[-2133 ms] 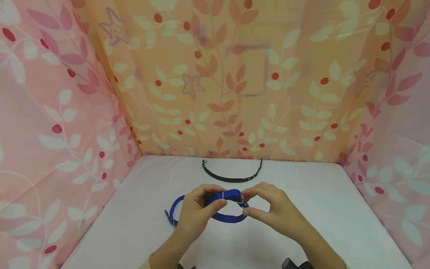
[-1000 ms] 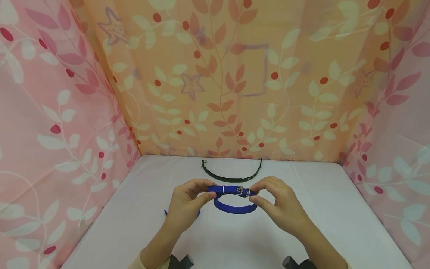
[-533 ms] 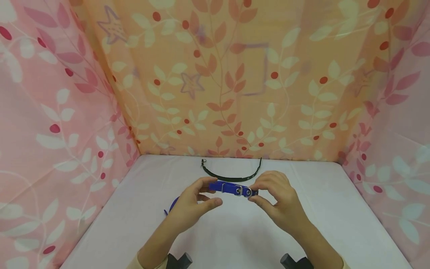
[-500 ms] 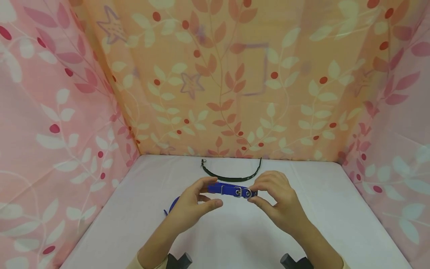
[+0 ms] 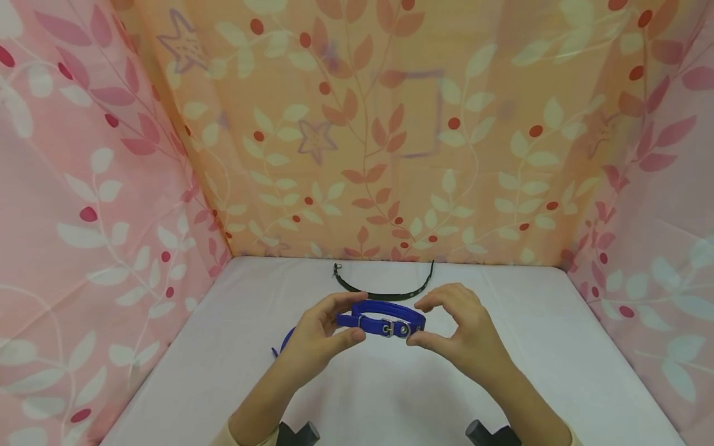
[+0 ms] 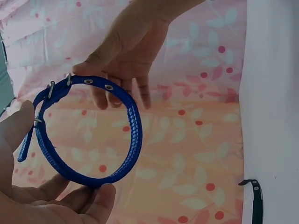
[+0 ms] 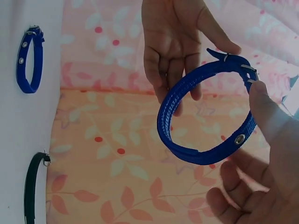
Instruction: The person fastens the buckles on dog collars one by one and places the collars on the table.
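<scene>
Above white table [image 5: 446, 396] | blue collar [image 5: 372, 324], ring-shaped, silver eyelets [image 7: 240, 139] | left fingers [image 5: 341, 300] gripping it, right fingers [image 5: 448, 296] spread

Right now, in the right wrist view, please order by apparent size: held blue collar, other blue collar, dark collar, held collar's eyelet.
Held blue collar
Other blue collar and dark collar: unsure, the frame cuts off the dark one
Held collar's eyelet

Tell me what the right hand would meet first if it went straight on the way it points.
The right hand would most likely meet the blue, round, metal-buckled strap first; its thumb seems to touch it, though depth at the other fingers is unclear. Beyond it is the left hand.
</scene>
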Demonstrator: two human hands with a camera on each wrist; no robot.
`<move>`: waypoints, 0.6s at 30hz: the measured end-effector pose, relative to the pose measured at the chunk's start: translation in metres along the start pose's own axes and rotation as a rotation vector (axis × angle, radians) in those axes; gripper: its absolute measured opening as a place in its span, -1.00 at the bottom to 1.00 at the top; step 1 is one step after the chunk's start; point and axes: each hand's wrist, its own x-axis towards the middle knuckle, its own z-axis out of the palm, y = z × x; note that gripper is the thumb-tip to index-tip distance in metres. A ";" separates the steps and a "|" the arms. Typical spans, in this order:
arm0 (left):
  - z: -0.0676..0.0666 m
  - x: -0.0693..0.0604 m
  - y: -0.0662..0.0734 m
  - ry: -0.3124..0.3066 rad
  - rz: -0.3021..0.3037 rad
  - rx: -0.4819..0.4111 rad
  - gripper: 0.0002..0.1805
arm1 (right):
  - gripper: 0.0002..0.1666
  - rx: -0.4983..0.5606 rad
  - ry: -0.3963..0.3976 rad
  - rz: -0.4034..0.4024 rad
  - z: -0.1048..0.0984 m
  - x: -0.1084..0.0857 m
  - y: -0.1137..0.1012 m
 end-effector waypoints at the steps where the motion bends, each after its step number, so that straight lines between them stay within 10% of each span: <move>1: 0.000 0.000 0.000 0.005 0.003 -0.003 -0.36 | -0.41 -0.018 -0.030 0.086 0.000 -0.001 -0.001; 7: 0.002 0.000 0.002 0.020 0.005 -0.014 -0.26 | -0.32 -0.018 -0.208 0.415 -0.002 0.000 -0.003; 18: -0.003 -0.001 0.004 0.005 0.062 -0.238 -0.28 | -0.34 0.185 -0.217 0.523 -0.011 0.003 0.001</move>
